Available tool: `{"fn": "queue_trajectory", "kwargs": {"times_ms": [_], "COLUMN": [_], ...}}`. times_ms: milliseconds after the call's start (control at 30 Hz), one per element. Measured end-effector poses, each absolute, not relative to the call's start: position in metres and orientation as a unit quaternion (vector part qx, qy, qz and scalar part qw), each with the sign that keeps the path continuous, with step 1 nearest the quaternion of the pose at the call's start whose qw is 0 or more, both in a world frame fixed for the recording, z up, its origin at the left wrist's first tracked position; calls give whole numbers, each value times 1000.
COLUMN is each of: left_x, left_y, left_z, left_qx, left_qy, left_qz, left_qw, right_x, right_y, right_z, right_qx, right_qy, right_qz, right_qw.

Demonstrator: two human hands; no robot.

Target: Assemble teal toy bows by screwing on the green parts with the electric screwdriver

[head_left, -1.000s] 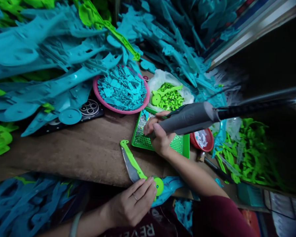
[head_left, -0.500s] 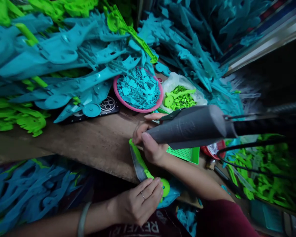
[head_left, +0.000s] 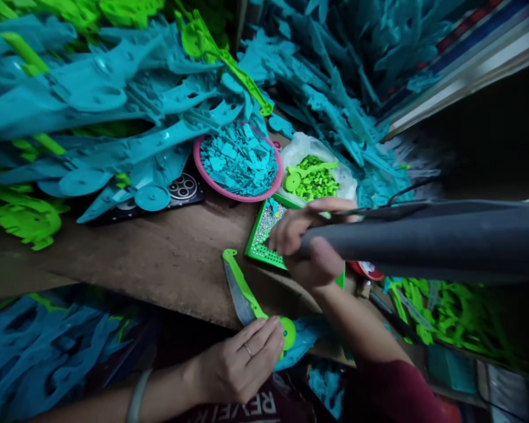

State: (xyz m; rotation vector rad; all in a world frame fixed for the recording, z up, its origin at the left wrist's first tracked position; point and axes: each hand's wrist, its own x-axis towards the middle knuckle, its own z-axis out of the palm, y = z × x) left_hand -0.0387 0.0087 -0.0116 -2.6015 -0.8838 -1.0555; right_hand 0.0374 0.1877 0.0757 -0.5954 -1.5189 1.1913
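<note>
While the left hand [head_left: 242, 364] grips the green piece [head_left: 244, 286] in its fingers at bottom centre, I'd press firmly beside the round disc [head_left: 290, 338] so nothing twists. Rightward, in front of the green tray [head_left: 254, 236] near mid-frame, the right hand [head_left: 311, 247] curls around the grey tool [head_left: 423, 241]; a steady hold should stop that bulky body wobbling.

Holds left hand [head_left: 242, 361] low, back upward, with fingers [head_left: 264, 341] close together. Holds right forearm [head_left: 357, 326] angled forward, with right hand [head_left: 306, 249] higher, curled in a grip.
</note>
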Motion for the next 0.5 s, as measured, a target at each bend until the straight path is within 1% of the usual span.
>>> {"fn": "queue_trajectory", "kwargs": {"times_ms": [67,100,200,300,500], "left_x": [-38,-38,-39,-39,-39], "left_y": [8,8,9,11,10], "left_z": [-13,-14,-13,-10,-10], "left_qx": [-879,-878,-879,-883,-884], "left_qy": [-299,-300,-299,-297,-301], "left_qz": [-360,-363,-361,-353,-349], "left_qw": [94,92,87,87,80], "right_x": [47,50,53,51,52], "right_y": [195,197,199,196,195], "right_z": [75,71,53,38,30], "right_qx": [-237,-241,-261,-242,-219], "right_qy": [-591,-577,-565,-573,-585], "right_qz": [480,479,507,521,524], "right_qw": [604,616,597,585,579]}}
